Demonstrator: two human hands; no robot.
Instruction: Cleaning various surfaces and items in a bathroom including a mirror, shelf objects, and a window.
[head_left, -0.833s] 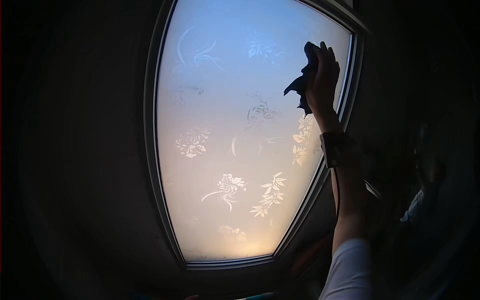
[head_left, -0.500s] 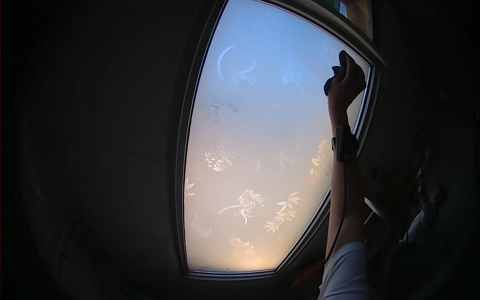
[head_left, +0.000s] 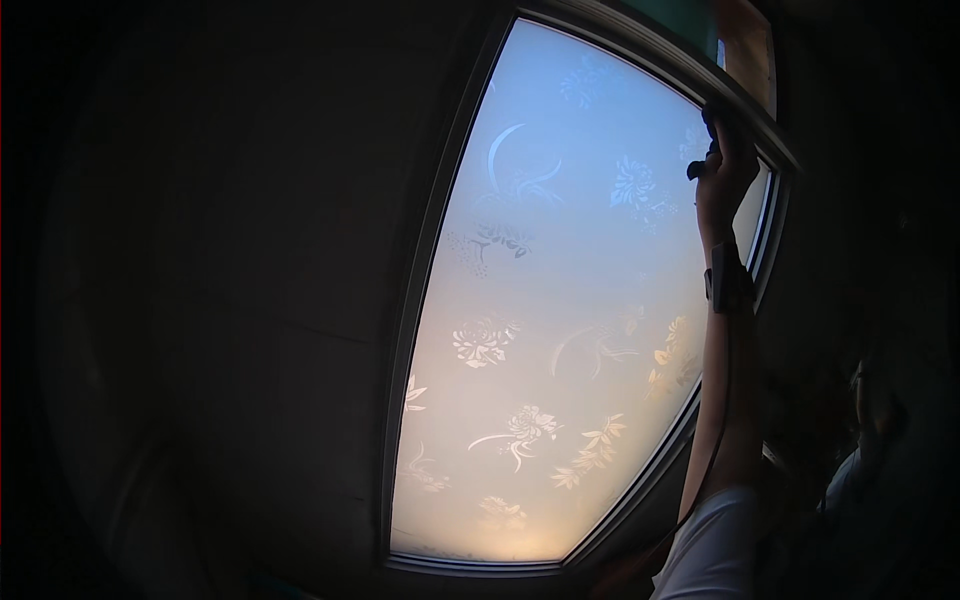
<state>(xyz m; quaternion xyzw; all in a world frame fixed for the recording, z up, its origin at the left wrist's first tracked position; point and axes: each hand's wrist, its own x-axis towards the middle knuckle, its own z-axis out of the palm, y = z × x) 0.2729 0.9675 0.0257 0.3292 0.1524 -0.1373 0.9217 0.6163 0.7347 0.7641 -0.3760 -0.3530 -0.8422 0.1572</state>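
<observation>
My right hand is raised at the upper right of a tall frosted window pane with flower patterns. Its fingers close round a dark, bunched thing that looks like a cloth; against the light only its outline shows. The cloth is up by the top rail of the window frame, near its right corner. Whether it touches the glass or the rail, I cannot tell. A dark band with a small box sits on my right wrist, and a cable runs down the forearm. My left hand is out of view.
A dark wall fills the left side. Above the top rail is a further opening with a greenish pane. Dim, unclear shapes stand at the lower right, beyond my arm.
The view has shifted, so the window sits farther right and lower. My right hand has moved up against the window, from the glass to the top rail, still holding the cloth.
</observation>
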